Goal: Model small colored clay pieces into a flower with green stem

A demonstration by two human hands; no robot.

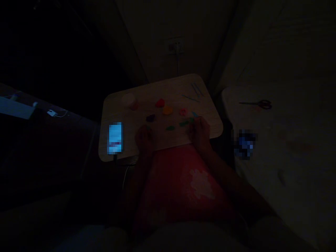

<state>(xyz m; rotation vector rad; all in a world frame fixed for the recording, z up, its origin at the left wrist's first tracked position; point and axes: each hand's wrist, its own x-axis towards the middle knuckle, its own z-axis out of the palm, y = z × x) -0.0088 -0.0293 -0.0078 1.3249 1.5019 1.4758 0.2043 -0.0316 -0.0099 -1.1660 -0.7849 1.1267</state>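
The picture is very dark. My left hand (pixel 144 139) rests at the front edge of a small wooden table (pixel 144 91), its fingers curled; a speck of green shows by the fingertips. My right hand (pixel 201 132) is closed at the front right, next to a green strip (pixel 184 123) that looks like modelling clay. A small blue piece (pixel 194 114) shows just beyond its fingers. Whatever either hand grips is too dark to name. Between the hands lies a green lump (pixel 170 128). Behind it are purple (pixel 150 118), orange (pixel 167 110), red (pixel 160 102) and pink (pixel 183 111) lumps.
A lit phone (pixel 115 138) with a cable lies at the table's left front. A pale round container (pixel 128 100) stands at the back left, and thin sticks (pixel 197 90) lie at the back right. Scissors (pixel 258 104) rest on a pale surface to the right.
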